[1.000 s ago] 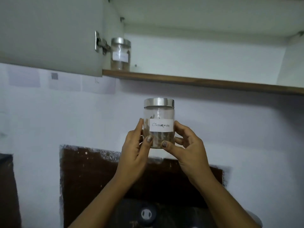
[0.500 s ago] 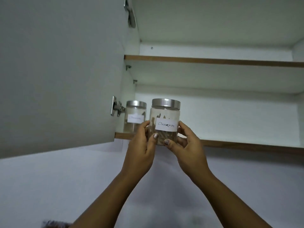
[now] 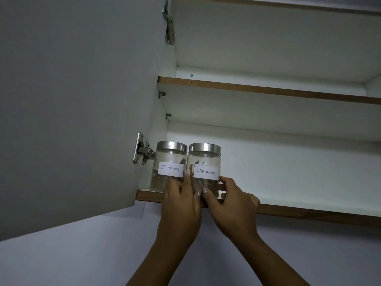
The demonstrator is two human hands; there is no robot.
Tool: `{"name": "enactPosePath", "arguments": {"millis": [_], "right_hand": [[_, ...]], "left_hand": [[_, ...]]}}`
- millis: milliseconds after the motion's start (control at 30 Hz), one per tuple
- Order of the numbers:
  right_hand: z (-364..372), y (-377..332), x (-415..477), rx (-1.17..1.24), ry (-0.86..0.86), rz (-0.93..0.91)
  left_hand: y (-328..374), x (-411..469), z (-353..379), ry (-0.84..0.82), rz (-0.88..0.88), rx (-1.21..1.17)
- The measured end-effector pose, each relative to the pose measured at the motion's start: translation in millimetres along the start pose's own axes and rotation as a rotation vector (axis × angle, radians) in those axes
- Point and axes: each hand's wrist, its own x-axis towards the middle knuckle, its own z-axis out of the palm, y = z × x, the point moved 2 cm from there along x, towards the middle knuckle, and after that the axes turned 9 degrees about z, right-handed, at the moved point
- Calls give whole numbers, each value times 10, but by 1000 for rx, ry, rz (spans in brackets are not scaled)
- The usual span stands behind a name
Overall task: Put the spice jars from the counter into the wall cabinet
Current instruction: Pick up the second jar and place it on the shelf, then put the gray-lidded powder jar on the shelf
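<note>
Two clear glass spice jars with metal lids and white "Cinnamon" labels stand side by side at the left end of the wall cabinet's bottom shelf (image 3: 309, 212). The left jar (image 3: 170, 159) sits by the door hinge. The right jar (image 3: 205, 162) rests on the shelf's front edge, held low on both sides. My left hand (image 3: 179, 207) grips its left side and covers part of the left jar's base. My right hand (image 3: 228, 205) grips its right side and front. The jar's bottom is hidden by my fingers.
The open cabinet door (image 3: 78, 104) fills the left of the view, with a metal hinge (image 3: 142, 151) beside the left jar. A second shelf (image 3: 268, 89) lies above. The white wall (image 3: 82, 263) runs below the cabinet.
My hands lifted the cinnamon jar up and forward onto the bottom shelf, right beside the jar that stood there. The view tilted upward and nearer to the cabinet.
</note>
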Motion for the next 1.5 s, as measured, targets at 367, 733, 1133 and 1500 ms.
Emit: {"name": "enactPosePath", "arguments": {"millis": [367, 733, 1133, 1500], "right_hand": [[97, 43, 12, -71, 57, -43], [-307, 251, -391, -59, -198, -219], [-1744, 1891, -1872, -115, -460, 28], [-3787, 3834, -3633, -350, -681, 474]], "left_hand": [[-36, 17, 30, 6, 2, 41], [394, -407, 10, -65, -34, -185], [2099, -2151, 651, -436, -261, -464], [4371, -4129, 1292, -927, -224, -753]]}}
